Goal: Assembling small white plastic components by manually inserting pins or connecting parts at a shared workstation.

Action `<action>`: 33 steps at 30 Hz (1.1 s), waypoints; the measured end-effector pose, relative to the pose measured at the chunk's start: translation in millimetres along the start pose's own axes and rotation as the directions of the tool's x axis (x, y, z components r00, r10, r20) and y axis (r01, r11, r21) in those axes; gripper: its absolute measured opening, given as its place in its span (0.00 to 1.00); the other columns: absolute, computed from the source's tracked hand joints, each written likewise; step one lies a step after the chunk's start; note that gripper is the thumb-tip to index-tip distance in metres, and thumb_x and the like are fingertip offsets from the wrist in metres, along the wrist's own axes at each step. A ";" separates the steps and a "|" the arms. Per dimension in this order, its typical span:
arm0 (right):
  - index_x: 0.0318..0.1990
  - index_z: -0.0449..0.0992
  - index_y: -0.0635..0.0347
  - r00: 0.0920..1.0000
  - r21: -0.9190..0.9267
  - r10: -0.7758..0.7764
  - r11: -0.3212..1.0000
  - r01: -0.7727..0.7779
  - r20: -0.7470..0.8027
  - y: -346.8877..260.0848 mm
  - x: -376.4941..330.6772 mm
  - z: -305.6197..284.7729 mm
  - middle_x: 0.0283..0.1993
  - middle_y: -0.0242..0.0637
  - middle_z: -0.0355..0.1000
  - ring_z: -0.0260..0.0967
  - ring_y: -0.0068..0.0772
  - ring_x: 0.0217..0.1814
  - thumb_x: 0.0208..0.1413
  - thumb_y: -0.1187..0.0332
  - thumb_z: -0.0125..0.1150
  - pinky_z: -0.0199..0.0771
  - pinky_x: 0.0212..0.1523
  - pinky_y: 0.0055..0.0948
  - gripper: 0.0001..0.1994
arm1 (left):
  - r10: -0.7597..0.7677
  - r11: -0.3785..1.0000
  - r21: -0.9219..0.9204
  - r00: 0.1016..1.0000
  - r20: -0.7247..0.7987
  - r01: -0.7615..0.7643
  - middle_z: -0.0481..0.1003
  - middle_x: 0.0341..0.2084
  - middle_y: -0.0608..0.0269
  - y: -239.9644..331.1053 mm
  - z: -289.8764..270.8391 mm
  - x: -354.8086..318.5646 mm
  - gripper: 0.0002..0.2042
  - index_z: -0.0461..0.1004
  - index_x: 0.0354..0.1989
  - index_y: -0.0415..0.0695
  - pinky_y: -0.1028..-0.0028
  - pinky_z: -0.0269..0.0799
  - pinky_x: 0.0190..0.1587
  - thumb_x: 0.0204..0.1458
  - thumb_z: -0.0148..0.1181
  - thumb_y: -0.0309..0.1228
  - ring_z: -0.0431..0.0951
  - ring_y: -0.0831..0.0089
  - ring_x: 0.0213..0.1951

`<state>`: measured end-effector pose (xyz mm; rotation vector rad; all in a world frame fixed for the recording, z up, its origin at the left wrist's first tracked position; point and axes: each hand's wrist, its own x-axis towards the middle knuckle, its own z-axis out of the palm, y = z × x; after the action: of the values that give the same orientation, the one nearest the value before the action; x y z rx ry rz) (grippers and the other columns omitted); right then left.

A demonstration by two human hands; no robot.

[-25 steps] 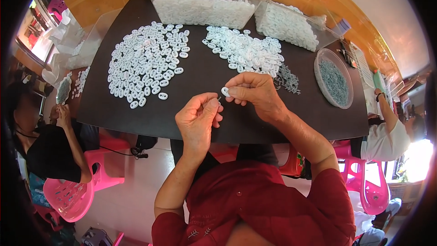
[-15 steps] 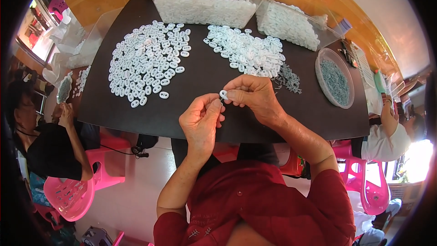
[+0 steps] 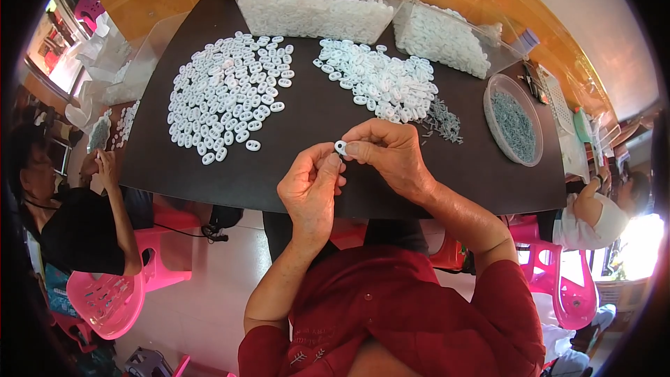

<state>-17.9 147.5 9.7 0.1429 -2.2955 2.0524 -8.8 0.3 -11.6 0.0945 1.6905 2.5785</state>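
My right hand (image 3: 391,153) pinches a small white oval plastic piece (image 3: 340,147) with a hole showing, between thumb and fingertips. Close against it, my left hand (image 3: 310,185) is closed in a pinch just below the piece. Whatever sits between the left fingertips is too small and covered to name. Both hands hover over the near edge of the dark table (image 3: 300,115). Beyond them lies a heap of white plastic pieces (image 3: 380,80), with a little pile of thin grey-green pieces (image 3: 442,123) at its right. A wider spread of white two-hole ovals (image 3: 227,91) covers the left side.
Two clear bins of white pieces (image 3: 317,14) (image 3: 441,38) line the back. A round clear tub (image 3: 491,115) of grey-green pieces stands at the right. People sit at both sides, one in a black shirt (image 3: 87,223) beside a pink chair (image 3: 112,300).
The white piece has tilted slightly and shifted a little left and down between my fingertips. My left hand has edged right. The people at both sides have moved their arms.
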 end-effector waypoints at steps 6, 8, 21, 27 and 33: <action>0.36 0.78 0.67 0.999 0.022 0.010 1.000 -0.010 0.035 -8.4 -4.7 4.7 0.29 0.30 0.74 0.65 0.14 0.30 0.52 0.76 0.61 0.67 0.30 0.16 0.05 | 0.047 0.999 0.011 0.999 0.003 -0.047 0.75 0.28 0.61 -6.2 -2.7 -0.5 0.10 0.72 0.44 0.33 0.83 0.69 0.23 0.55 0.56 0.23 0.73 0.81 0.25; 0.36 0.78 0.67 0.999 0.013 0.017 1.000 -0.017 0.035 -6.8 -6.0 6.2 0.29 0.30 0.74 0.66 0.14 0.30 0.53 0.76 0.60 0.67 0.30 0.17 0.05 | 0.061 0.998 -0.007 0.998 0.002 -0.061 0.75 0.28 0.61 -7.4 -2.8 -0.3 0.10 0.72 0.44 0.33 0.83 0.70 0.23 0.55 0.56 0.23 0.73 0.80 0.24; 0.38 0.75 0.60 0.976 -0.281 -0.220 0.936 0.212 0.003 1.0 -14.6 13.7 0.25 0.31 0.66 0.63 0.28 0.29 0.41 0.79 0.63 0.65 0.30 0.27 0.13 | 0.054 0.987 -0.151 0.997 -0.057 -0.062 0.76 0.30 0.58 -8.5 1.1 4.9 0.09 0.75 0.42 0.31 0.80 0.71 0.25 0.53 0.56 0.20 0.74 0.77 0.26; 0.36 0.75 0.60 0.943 -0.365 -0.330 0.884 0.293 -0.043 5.0 -17.4 15.4 0.23 0.32 0.65 0.62 0.32 0.28 0.39 0.79 0.65 0.64 0.29 0.29 0.13 | 0.003 0.983 -0.183 1.000 -0.028 -0.008 0.76 0.30 0.59 -4.0 3.0 1.3 0.09 0.74 0.43 0.31 0.81 0.69 0.27 0.54 0.57 0.21 0.72 0.79 0.25; 0.36 0.75 0.60 0.927 -0.366 -0.364 0.878 0.308 -0.093 5.9 -21.9 16.8 0.25 0.32 0.67 0.63 0.32 0.28 0.39 0.79 0.65 0.64 0.30 0.30 0.13 | 0.044 0.992 -0.117 0.999 -0.018 -0.046 0.77 0.30 0.58 -8.9 1.7 -0.9 0.08 0.75 0.41 0.31 0.79 0.70 0.29 0.55 0.56 0.21 0.73 0.77 0.27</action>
<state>3.5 132.1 -0.3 0.3221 -2.2921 1.4189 -7.6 5.3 -19.1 0.1092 1.5551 2.7112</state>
